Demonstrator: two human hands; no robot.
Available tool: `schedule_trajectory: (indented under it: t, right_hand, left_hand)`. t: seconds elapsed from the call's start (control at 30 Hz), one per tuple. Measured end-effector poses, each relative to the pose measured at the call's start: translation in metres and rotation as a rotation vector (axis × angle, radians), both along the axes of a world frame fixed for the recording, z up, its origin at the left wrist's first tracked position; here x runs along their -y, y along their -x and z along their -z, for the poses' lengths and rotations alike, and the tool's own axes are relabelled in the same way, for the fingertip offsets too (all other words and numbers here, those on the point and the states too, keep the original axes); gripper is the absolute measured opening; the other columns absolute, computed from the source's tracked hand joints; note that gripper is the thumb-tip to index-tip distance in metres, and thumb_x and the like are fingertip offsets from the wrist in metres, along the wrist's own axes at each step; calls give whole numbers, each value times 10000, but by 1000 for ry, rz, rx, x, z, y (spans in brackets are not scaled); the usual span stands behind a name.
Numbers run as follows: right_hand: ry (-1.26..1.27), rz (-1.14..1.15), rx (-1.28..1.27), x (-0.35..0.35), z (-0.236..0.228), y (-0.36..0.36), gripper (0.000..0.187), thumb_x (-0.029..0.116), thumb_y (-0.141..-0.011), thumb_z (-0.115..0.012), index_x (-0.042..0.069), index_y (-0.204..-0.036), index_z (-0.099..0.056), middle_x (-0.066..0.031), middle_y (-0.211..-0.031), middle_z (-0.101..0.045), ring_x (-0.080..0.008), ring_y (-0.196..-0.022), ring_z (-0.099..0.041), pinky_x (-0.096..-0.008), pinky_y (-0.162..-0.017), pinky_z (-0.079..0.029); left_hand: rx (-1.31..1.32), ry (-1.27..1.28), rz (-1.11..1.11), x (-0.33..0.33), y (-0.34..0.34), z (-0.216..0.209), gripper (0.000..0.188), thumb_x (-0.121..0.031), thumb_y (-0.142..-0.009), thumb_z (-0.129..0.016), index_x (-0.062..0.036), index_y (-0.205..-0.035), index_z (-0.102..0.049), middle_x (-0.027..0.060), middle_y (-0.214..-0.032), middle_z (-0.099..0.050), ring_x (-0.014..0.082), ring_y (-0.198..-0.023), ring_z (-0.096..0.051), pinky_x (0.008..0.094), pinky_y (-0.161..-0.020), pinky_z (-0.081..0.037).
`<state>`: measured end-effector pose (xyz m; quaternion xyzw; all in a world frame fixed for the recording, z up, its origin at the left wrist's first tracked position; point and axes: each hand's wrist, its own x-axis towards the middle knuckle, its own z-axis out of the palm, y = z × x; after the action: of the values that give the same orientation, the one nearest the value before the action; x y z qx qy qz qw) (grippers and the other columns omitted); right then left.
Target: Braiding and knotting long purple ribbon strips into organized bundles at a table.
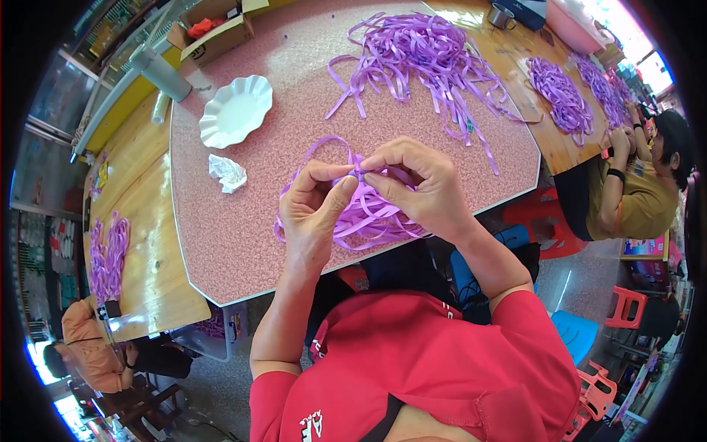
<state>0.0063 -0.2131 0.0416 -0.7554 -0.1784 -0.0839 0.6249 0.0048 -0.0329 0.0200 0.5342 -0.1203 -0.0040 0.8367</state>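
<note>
My left hand (315, 202) and my right hand (418, 184) meet over the near middle of the pink speckled table (243, 243). Both pinch a purple ribbon (358, 168) between thumb and fingertips, the two pinches almost touching. One strand loops up and over to the left behind my left hand. Beneath and between my hands lies a pile of purple ribbons (372, 221), partly hidden by them. Beyond it, a larger tangled heap of purple ribbons (412, 55) spreads over the far right of the table, loose ends trailing toward me.
A white scalloped dish (237, 110) and a crumpled white tissue (227, 174) lie on the left. Behind them stand a pale green bottle (162, 74) and an open cardboard box (221, 37). Co-workers sit at right (637, 184) and lower left (92, 342), with ribbon bundles (561, 99) before them.
</note>
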Motion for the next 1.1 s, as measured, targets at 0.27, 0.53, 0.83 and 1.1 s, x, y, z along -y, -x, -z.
schedule_trajectory:
  t: [0.27,0.53,0.83,1.1]
  right_hand:
    - [86,44,194,-5,-2,0,184,-50,-834,-736,38,-994,-723,-38,-937,-662,-66,-740,-570,-216,-593,-427]
    - [-133,-106,86,-2,4,-1,164,-63,-868,-707,15,-1009,-734,-63,-976,-657,-59,-760,-598,-195,-594,-449]
    - [-86,-169,127,3,-1,-1,147,-53,-871,-715,17,-998,-735,-61,-948,-651,-60,-725,-592,-206,-566,-445]
    - [71,-176,361,7,-3,-5,157,-53,-851,-732,21,-989,-731,-70,-928,-650,-103,-728,-630,-233,-578,-487]
  left_hand:
    - [63,-107,-48,1,1,3,104,7,-926,-687,-4,-1026,-664,-21,-942,-573,39,-870,-547,197,-780,-439]
    - [43,-45,7,-2,1,3,98,6,-922,-693,-6,-1017,-672,-21,-937,-567,41,-844,-535,195,-752,-428]
    - [109,-84,49,-6,4,1,92,40,-908,-688,11,-995,-675,3,-929,-561,59,-839,-532,203,-731,-435]
    - [-67,-6,170,-11,3,-2,90,7,-895,-717,-8,-980,-690,2,-903,-605,68,-842,-573,216,-759,-458]
